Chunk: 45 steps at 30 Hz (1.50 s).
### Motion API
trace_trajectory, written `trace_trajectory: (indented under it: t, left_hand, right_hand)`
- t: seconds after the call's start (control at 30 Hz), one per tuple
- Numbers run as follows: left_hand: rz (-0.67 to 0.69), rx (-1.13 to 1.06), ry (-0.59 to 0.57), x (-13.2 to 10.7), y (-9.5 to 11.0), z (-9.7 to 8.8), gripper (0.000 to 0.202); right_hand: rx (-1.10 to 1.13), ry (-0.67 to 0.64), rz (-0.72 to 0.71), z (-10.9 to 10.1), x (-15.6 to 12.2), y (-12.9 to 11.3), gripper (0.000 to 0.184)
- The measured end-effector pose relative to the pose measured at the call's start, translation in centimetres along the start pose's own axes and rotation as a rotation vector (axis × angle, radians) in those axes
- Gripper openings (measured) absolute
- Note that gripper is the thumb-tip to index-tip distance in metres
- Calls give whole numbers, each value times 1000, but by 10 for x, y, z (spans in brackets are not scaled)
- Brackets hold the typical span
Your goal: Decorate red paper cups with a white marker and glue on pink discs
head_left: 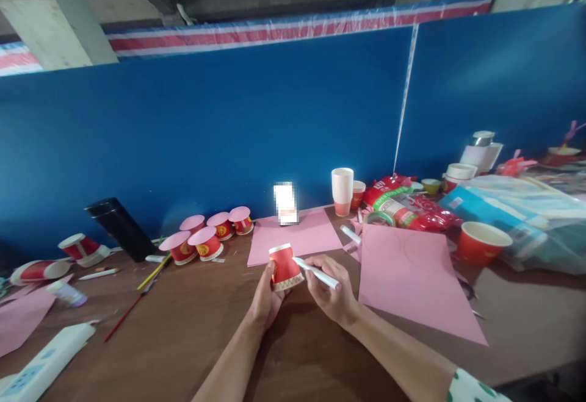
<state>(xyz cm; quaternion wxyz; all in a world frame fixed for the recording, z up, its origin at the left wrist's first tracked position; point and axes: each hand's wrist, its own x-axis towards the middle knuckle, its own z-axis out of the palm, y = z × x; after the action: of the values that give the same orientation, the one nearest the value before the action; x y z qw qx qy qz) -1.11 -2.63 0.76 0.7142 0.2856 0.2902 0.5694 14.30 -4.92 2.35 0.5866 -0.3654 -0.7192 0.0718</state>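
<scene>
My left hand [264, 299] is closed around a small red paper cup [284, 266] held upside down, with a pale zigzag band near its rim. My right hand [332, 292] grips a white marker pen [317, 273], whose tip touches the cup's side. Both hands hover just above the brown table [192, 329], in front of a pink paper sheet [293, 236].
Several finished red cups with pink tops [206, 240] stand at the left. A larger pink sheet [412, 280], an open red cup [480, 242], a white cup stack [342, 191], tape [379, 218] and red packets lie right. A power strip [43, 362], brushes and a black flask [119, 226] lie left. A blue partition runs behind.
</scene>
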Motion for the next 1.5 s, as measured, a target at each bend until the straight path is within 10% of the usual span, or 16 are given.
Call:
trace_trajectory:
  t: [1.5]
  left_hand:
    - [-1, 2, -7, 3, -2, -3, 36]
  right_hand:
    - [15, -18, 38, 1, 1, 0, 11]
